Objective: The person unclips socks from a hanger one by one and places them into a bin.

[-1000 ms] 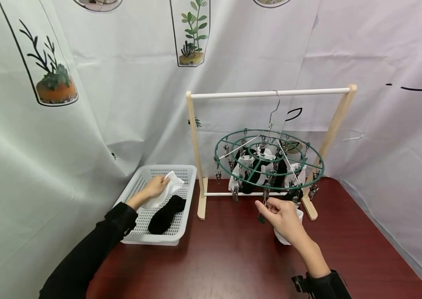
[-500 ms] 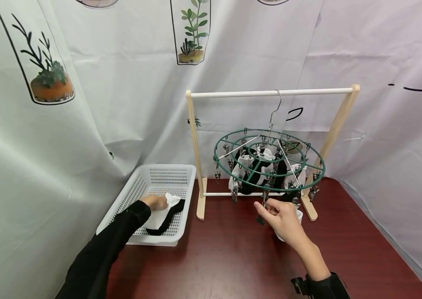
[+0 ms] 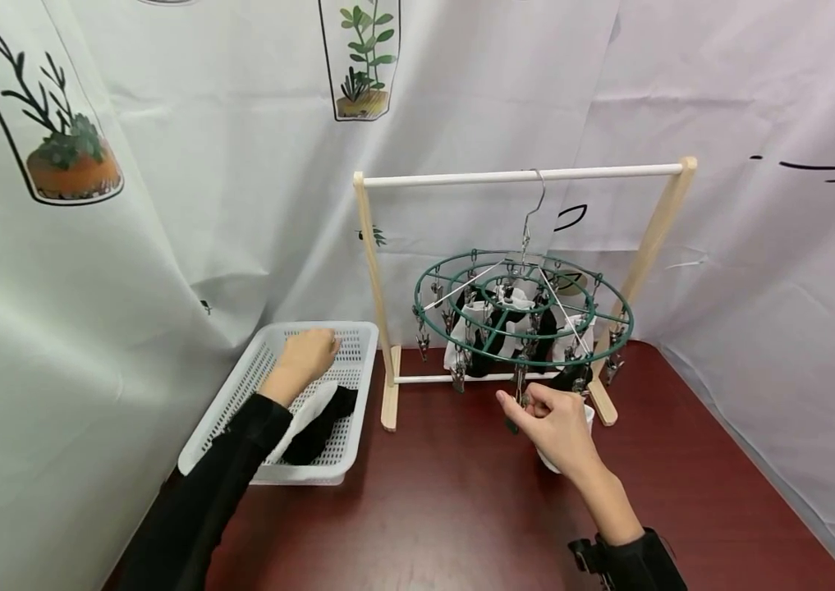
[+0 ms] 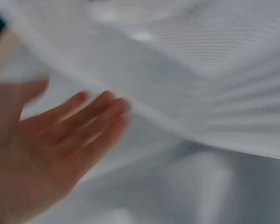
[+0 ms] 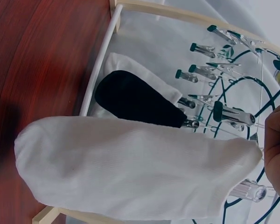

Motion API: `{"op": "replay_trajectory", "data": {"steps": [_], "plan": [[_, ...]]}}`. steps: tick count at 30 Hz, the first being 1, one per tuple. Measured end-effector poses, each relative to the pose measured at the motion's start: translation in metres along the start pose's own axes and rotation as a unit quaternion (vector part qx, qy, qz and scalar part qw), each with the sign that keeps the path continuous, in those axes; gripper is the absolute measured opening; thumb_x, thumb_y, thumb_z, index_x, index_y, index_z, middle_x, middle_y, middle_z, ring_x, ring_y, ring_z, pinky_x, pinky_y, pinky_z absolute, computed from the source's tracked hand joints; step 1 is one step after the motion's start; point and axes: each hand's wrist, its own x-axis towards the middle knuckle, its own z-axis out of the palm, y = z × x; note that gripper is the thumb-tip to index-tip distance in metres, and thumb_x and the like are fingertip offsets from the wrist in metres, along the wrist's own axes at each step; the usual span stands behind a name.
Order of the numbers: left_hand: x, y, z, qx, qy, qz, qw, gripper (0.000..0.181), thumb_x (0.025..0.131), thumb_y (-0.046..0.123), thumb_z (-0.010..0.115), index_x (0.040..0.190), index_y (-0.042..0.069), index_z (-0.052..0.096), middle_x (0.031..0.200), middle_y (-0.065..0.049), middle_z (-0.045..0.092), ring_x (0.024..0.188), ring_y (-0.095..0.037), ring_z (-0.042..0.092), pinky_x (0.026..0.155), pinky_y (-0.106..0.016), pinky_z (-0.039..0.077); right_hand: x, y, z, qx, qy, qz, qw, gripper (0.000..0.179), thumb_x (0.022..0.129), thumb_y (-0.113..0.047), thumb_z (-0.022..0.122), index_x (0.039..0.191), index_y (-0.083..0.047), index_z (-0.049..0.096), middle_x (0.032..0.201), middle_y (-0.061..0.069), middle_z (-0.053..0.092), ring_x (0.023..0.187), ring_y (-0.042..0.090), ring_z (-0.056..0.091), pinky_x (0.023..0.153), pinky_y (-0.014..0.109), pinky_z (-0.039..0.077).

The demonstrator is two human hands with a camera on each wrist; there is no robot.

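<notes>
My left hand (image 3: 306, 361) is over the white basket (image 3: 369, 361), holding nothing. In the left wrist view its fingers (image 4: 88, 123) are loosely extended beside the basket's rim. Beneath it in the basket lie a white sock (image 3: 308, 420) and a black sock (image 3: 324, 428), side by side. My right hand (image 3: 561, 431) pinches a metal clip (image 3: 520, 377) hanging at the front of the green round drying rack (image 3: 417, 300). A white sock (image 5: 130, 168) hangs close by that hand, largely hidden behind it in the head view.
A wooden stand (image 3: 373, 271) carries the rack from its white top bar (image 3: 454, 179). Several black and white socks hang from the inner clips, including a black sock (image 5: 135, 98). Reddish-brown tabletop (image 3: 417, 517) lies in front; a printed white curtain (image 3: 240, 164) stands behind.
My left hand has lowered the white sock in the basket, let it go against the black sock, and risen. The right hand stays at the clip.
</notes>
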Motion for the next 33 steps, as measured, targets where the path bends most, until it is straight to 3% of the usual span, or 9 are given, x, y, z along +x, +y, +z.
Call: {"op": "replay_trajectory", "data": {"steps": [2,5,7,9,10,14,19,26,33], "plan": [[0.001,0.035,-0.012,-0.045,0.183,0.07,0.9796,0.032,0.103,0.014,0.054,0.074,0.002,0.06,0.065,-0.013,0.061,0.054,-0.029,0.058,0.049,-0.04,0.049,0.0,0.0,0.0,-0.006,0.003,0.003,1.0,0.056,0.084,-0.012,0.081,0.058,-0.017,0.032,0.055,-0.018,0.019,0.051,-0.002,0.017,0.045,0.021,0.014],[-0.003,0.096,-0.025,-0.114,0.387,0.205,0.8917,0.029,0.1,0.009,0.056,0.071,0.004,0.059,0.059,-0.008,0.057,0.045,-0.022,0.05,0.04,-0.032,0.042,0.001,0.001,0.001,-0.014,0.005,-0.003,0.9999,0.057,0.085,-0.013,0.081,0.058,-0.017,0.031,0.055,-0.019,0.021,0.051,-0.003,0.019,0.045,0.021,0.016],[-0.006,0.134,-0.031,-0.128,0.447,0.288,0.8374,0.029,0.1,0.009,0.054,0.072,0.005,0.059,0.06,-0.004,0.056,0.046,-0.018,0.049,0.041,-0.028,0.041,0.002,0.001,0.002,-0.019,0.007,-0.015,0.9997,0.056,0.085,-0.012,0.08,0.058,-0.018,0.032,0.054,-0.019,0.023,0.05,-0.003,0.021,0.045,0.02,0.017],[-0.007,0.167,-0.034,-0.125,0.46,0.349,0.8067,0.031,0.102,0.011,0.051,0.073,0.007,0.059,0.063,-0.001,0.055,0.05,-0.015,0.049,0.046,-0.025,0.043,0.003,0.002,0.003,-0.022,0.01,-0.031,0.9992,0.055,0.085,-0.011,0.08,0.057,-0.018,0.033,0.053,-0.018,0.025,0.049,-0.003,0.023,0.045,0.02,0.019],[-0.007,0.181,-0.034,-0.119,0.458,0.369,0.7997,0.031,0.103,0.012,0.05,0.073,0.008,0.059,0.064,0.0,0.054,0.051,-0.014,0.048,0.048,-0.024,0.042,0.003,0.002,0.003,-0.024,0.011,-0.038,0.9989,0.055,0.084,-0.009,0.08,0.057,-0.018,0.033,0.053,-0.017,0.026,0.049,-0.002,0.024,0.045,0.019,0.02],[-0.002,0.222,-0.029,-0.078,0.425,0.411,0.8024,0.019,0.099,0.012,0.058,0.083,0.009,0.067,0.074,0.002,0.06,0.062,-0.011,0.054,0.06,-0.023,0.048,0.004,0.003,0.004,-0.048,0.007,-0.064,0.9968,0.048,0.082,-0.004,0.078,0.058,-0.019,0.039,0.055,-0.015,0.032,0.05,-0.001,0.029,0.047,0.019,0.026],[0.003,0.25,-0.02,-0.041,0.369,0.41,0.8331,0.017,0.1,0.019,0.061,0.086,0.012,0.068,0.078,0.003,0.062,0.07,-0.012,0.059,0.068,-0.022,0.05,0.004,-0.001,0.003,-0.112,-0.004,-0.089,0.9897,0.026,0.076,-0.002,0.08,0.069,-0.013,0.057,0.058,-0.01,0.041,0.053,0.001,0.034,0.048,0.023,0.034],[0.002,0.254,-0.014,-0.037,0.304,0.371,0.8768,0.039,0.103,0.027,0.059,0.067,0.017,0.05,0.058,0.006,0.046,0.052,-0.01,0.05,0.049,-0.024,0.041,0.005,-0.015,-0.001,-0.172,-0.031,-0.064,0.9826,0.023,0.076,-0.011,0.084,0.072,-0.012,0.061,0.057,-0.008,0.043,0.052,0.005,0.038,0.048,0.024,0.036],[0.003,0.246,-0.011,0.009,0.335,0.369,0.867,0.044,0.102,0.032,0.062,0.063,0.019,0.045,0.052,0.007,0.04,0.043,-0.009,0.038,0.044,-0.023,0.034,0.001,-0.033,-0.022,-0.209,-0.028,-0.033,0.977,0.03,0.081,-0.019,0.081,0.066,-0.019,0.056,0.056,-0.013,0.04,0.05,0.003,0.037,0.05,0.024,0.035]]}}
